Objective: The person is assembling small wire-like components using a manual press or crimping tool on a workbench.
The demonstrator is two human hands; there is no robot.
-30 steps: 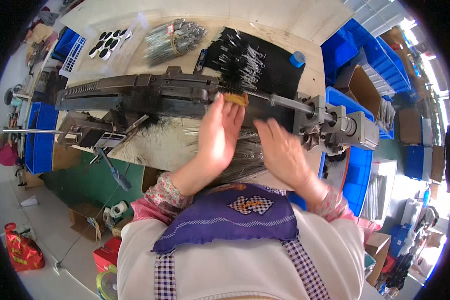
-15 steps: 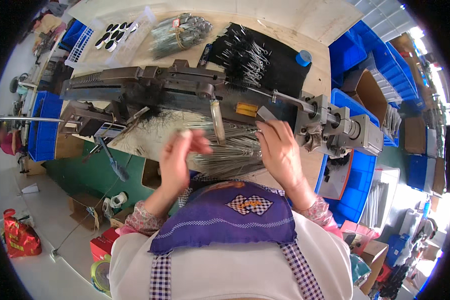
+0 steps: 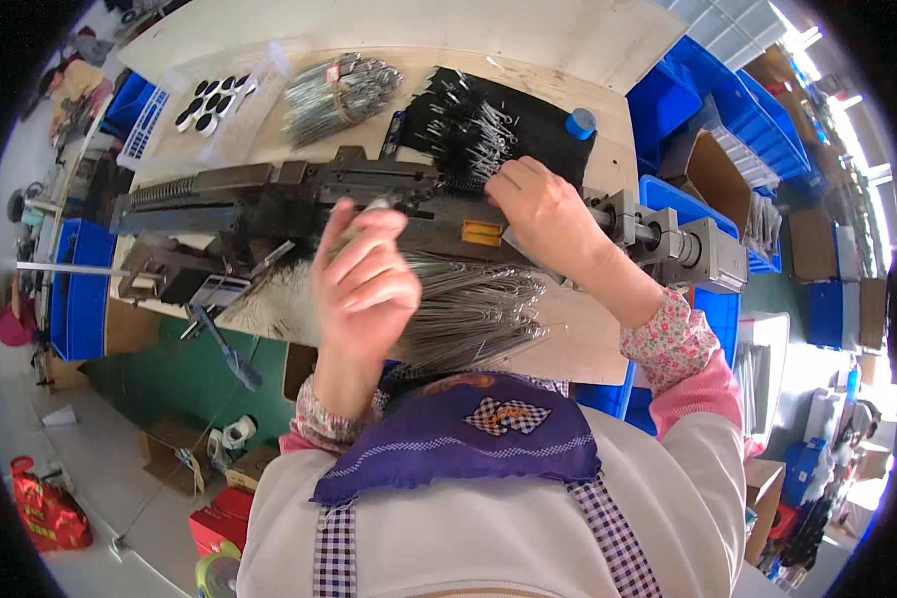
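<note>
My left hand [image 3: 369,274] is raised over the front of a dark metal bench machine [image 3: 299,184], slightly blurred. Its fingers are curled around what looks like the machine's lever [image 3: 345,239], mostly hidden by the hand. My right hand [image 3: 543,214] reaches across the machine bed, fingertips pinched together beside dark bristles [image 3: 461,185]. What sits in that pinch is too small to make out. Below both hands lies a spread bundle of thin bent metal wires [image 3: 483,309] on the wooden tabletop. Behind the machine, finished-looking wire brushes [image 3: 483,130] with black bristles rest on a black cloth [image 3: 558,154].
A yellow block [image 3: 482,233] sits on the machine bed, with a motor-like clamp unit [image 3: 703,254] at its right end. Behind are a bound wire bundle [image 3: 341,98], a clear tray [image 3: 239,125] of black-and-white round pieces and a blue round item [image 3: 581,124]. Blue bins [image 3: 693,90] stand right.
My right hand has moved from the wire bundle up to the machine bed. My left hand has risen and curled at the lever, which no longer hangs over the wires.
</note>
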